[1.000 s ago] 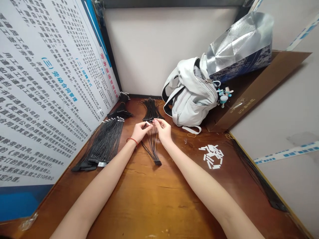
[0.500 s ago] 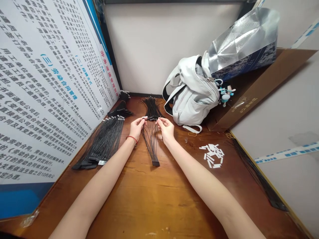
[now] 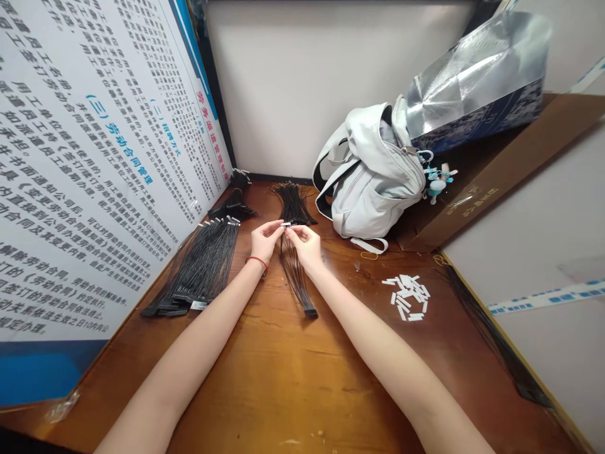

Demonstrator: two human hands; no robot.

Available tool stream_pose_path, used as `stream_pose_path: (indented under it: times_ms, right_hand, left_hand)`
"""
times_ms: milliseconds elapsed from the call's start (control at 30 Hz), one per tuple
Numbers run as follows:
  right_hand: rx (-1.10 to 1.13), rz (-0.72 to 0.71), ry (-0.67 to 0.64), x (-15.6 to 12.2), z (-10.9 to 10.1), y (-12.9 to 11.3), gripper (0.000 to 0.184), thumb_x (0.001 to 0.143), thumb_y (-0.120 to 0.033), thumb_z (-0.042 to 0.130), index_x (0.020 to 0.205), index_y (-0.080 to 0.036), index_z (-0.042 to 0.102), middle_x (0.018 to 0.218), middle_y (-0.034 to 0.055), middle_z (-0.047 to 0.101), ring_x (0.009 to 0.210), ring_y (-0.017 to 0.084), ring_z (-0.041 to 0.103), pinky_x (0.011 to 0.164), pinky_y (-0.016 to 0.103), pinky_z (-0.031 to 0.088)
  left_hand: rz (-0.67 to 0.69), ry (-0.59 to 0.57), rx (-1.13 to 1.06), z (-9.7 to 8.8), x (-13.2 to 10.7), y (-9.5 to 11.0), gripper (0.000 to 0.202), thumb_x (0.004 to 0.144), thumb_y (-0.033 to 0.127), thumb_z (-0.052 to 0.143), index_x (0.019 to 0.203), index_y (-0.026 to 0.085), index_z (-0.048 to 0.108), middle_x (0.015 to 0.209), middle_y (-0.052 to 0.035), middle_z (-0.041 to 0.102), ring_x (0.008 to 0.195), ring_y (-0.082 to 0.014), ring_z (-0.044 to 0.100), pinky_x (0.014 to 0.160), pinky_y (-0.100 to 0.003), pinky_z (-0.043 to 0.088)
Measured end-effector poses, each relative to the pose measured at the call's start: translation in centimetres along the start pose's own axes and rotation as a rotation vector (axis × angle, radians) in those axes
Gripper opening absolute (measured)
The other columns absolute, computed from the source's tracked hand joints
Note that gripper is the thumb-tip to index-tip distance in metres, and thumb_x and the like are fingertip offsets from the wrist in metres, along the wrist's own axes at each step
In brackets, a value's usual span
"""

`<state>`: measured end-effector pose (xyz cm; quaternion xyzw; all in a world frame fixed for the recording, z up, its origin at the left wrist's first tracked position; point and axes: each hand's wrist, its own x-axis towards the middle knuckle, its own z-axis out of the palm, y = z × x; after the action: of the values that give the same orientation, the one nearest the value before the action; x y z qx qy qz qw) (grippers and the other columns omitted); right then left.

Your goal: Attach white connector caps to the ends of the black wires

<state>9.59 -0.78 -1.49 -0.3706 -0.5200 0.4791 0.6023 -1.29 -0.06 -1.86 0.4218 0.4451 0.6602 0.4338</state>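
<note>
head view: left hand (image 3: 265, 241) and right hand (image 3: 305, 246) meet over the wooden tabletop (image 3: 265, 378), fingers (image 3: 293, 232) pressed together pinching a small white tab (image 3: 286, 224) on thin black wires (image 3: 295, 277). wires run from the fingers toward the person, slanting right, fanning down to a black connector block (image 3: 311, 313); right hand sits nearer it. loose white strips (image 3: 404, 296) lie off right.

The left arm (image 3: 189, 334) and the right arm (image 3: 392, 353) are bare and reach in from the bottom, leaning toward each other. The left hand (image 3: 266, 241) and the right hand (image 3: 305, 247) are up close together, pinching. Their fingertips (image 3: 289, 229) nearly touch. A thin red band (image 3: 256, 261) circles the left wrist (image 3: 255, 268).
</note>
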Motion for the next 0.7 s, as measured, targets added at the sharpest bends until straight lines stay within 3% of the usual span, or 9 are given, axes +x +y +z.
stream_pose_path:
  times_ms: [267, 700]
  right_hand:
    - [-0.056, 0.01, 0.029, 1.1, 0.1, 0.9, 0.023, 0.064, -0.038, 0.069, 0.072, -0.017, 0.063, 0.074, 0.0038, 0.067, 0.072, 0.017, 0.062, 0.073, 0.03, 0.05]
    - [-0.086, 0.065, 0.036, 0.9, 0.2, 1.0, 0.02, 0.062, -0.034, 0.069, 0.069, -0.016, 0.064, 0.072, 0.0039, 0.067, 0.069, 0.017, 0.061, 0.071, 0.03, 0.05]
  left_hand:
    - [-0.04, 0.096, -0.051, 0.0, 0.1, 0.1, 0.033, 0.05, 0.028, 0.077, 0.078, 0.012, 0.069, 0.082, -0.0087, 0.07, 0.077, -0.0179, 0.064, 0.075, -0.032, 0.051]
    - [-0.067, 0.093, -0.082, 0.2, -0.2, 0.5, 0.034, 0.049, 0.028, 0.078, 0.077, 0.012, 0.069, 0.082, -0.0088, 0.07, 0.077, -0.0186, 0.064, 0.075, -0.033, 0.052]
